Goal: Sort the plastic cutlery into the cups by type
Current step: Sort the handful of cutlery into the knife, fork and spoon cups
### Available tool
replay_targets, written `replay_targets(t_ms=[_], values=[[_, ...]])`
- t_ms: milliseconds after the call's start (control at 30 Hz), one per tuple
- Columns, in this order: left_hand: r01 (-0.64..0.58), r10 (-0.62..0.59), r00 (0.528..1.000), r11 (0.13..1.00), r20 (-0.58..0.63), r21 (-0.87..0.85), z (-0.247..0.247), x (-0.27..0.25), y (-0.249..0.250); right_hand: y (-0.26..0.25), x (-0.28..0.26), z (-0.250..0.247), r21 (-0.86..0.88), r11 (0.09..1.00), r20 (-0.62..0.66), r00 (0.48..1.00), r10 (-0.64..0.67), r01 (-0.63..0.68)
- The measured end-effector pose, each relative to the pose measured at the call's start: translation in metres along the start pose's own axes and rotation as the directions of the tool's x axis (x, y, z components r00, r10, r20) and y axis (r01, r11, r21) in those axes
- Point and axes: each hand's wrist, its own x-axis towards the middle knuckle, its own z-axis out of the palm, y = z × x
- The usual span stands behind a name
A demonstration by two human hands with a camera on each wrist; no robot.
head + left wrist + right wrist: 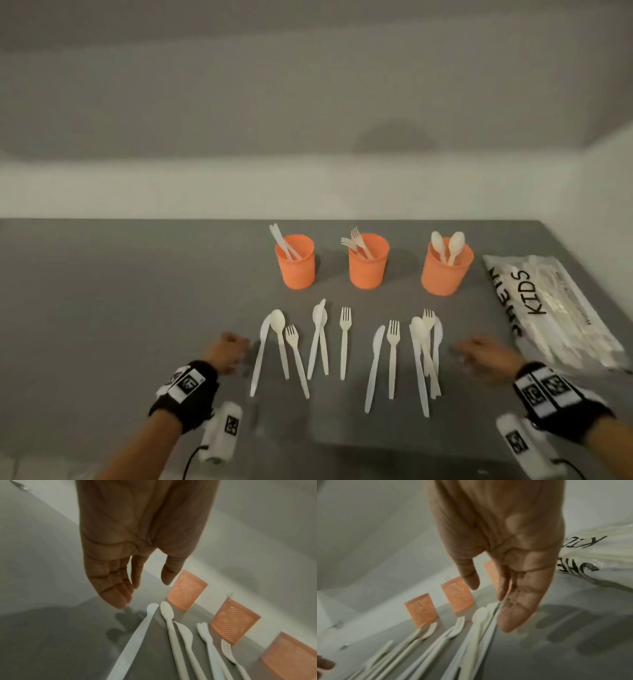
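Three orange cups stand in a row on the grey table: the left cup (295, 262) holds knives, the middle cup (368, 261) forks, the right cup (445, 269) spoons. In front of them lie several loose white knives, forks and spoons, among them a knife (259, 356) at the far left and a crossed pile (426, 356) at the right. My left hand (227, 349) hovers just left of that knife with relaxed fingers, holding nothing. My right hand (486, 354) hovers just right of the pile, fingers straight and empty.
A clear plastic bag (555, 308) printed "KIDS" lies at the right edge of the table (120, 308). A white wall rises right behind the cups. Bare grey surface stretches to the left of my left hand.
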Motion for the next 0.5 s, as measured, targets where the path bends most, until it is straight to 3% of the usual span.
replay_targets(t_ms=[167, 367, 500], values=[[0.115, -0.105, 0.991, 0.985, 0.080, -0.129, 0.019, 0.006, 0.016, -0.026, 0.008, 0.014, -0.106, 0.988, -0.038, 0.993, 0.111, -0.115], [0.092, -0.098, 0.991, 0.993, 0.086, 0.078, 0.058, 0.022, 0.033, -0.048, 0.012, 0.046, -0.184, 0.982, -0.026, 0.999, 0.039, -0.043], [-0.013, -0.017, 0.988, 0.980, 0.154, 0.197, 0.093, -0.007, 0.060, -0.065, 0.011, 0.070, -0.391, 0.920, 0.048, 0.998, 0.031, -0.010]])
